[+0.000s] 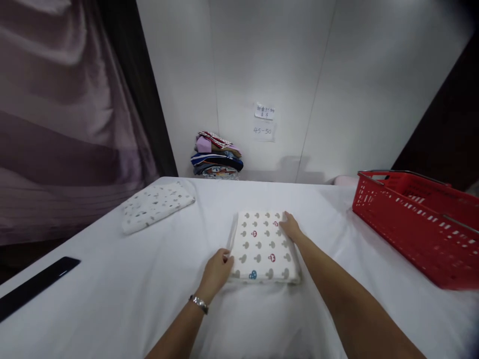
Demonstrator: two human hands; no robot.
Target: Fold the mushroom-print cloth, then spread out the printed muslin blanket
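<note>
A white folded cloth [262, 247] printed with beige, red and blue mushrooms lies flat in the middle of the white-covered table. Its shape is a neat, several-layered rectangle. My left hand [218, 269], with a metal bracelet at the wrist, is closed on the near part of its left edge, fingers curled and partly hidden. At the far right corner, my right hand [290, 227] grips the cloth's edge, with its fingertips against the side. Off to the left, a second folded white cloth [157, 204] with small dark prints rests near the table's edge.
A red plastic basket [411, 224] stands on the right of the table [149, 289]. A flat black object [37, 286] lies at the left edge. Beyond the far edge are a stack of folded fabrics [217, 157] and a wall with paper notes [264, 129]. Mauve curtains [67, 114] hang at left.
</note>
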